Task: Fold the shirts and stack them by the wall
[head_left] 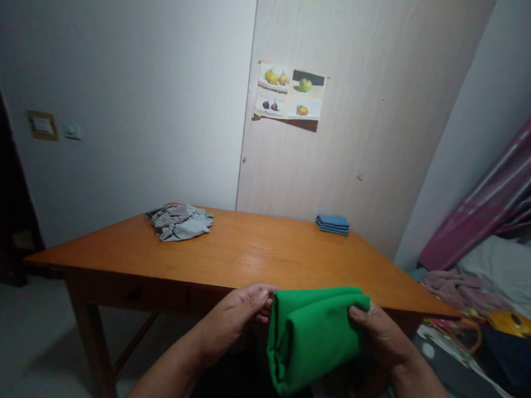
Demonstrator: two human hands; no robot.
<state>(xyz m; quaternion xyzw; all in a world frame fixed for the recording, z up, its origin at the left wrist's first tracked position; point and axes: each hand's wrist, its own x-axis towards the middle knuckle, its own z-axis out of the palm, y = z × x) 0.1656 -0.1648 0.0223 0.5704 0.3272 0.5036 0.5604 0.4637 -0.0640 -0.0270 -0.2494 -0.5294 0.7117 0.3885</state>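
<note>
A bright green folded cloth is held up in front of the table's near edge, its layers showing at the left end. My right hand grips its right end, thumb on the near face and fingers hidden behind. At the upper left corner my left hand has its fingers curled against the cloth's edge, with the fingertips partly hidden. What kind of garment or fabric piece it is, I cannot tell.
On the wooden table, a crumpled heap of grey and striped cloth lies back left. A neat stack of folded blue cloths sits back right. A wall stands behind the table. To the right are bedding and a pink curtain.
</note>
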